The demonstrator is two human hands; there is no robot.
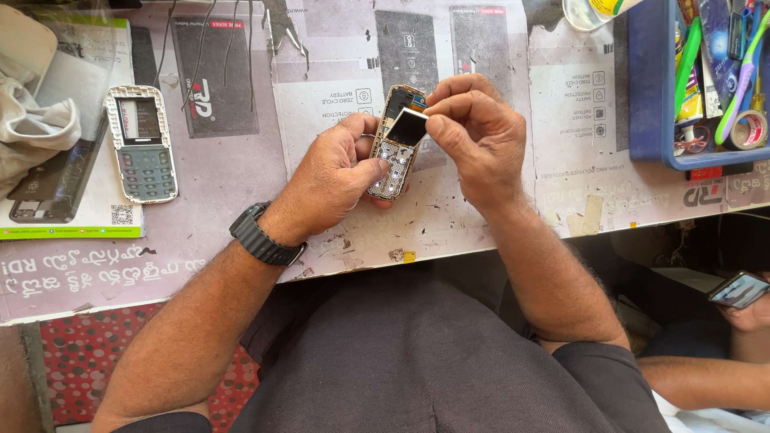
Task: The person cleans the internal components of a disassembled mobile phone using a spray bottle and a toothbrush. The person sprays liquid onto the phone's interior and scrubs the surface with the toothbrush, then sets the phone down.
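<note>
My left hand (333, 176) grips the lower half of an opened keypad phone board (393, 156), its bare circuit and dome keypad facing up. My right hand (473, 132) pinches the small square display screen (408, 127), which is tilted up off the top of the board. A dark watch (261, 236) is on my left wrist. Both hands are over the middle of the workbench.
A grey phone front cover with keypad (142, 143) lies at left on paper, beside a black phone part (48, 188) and a white cloth (32, 124). A blue tray (650, 96) of tools and tape stands at right. Another person's hand holds a phone (739, 290) at lower right.
</note>
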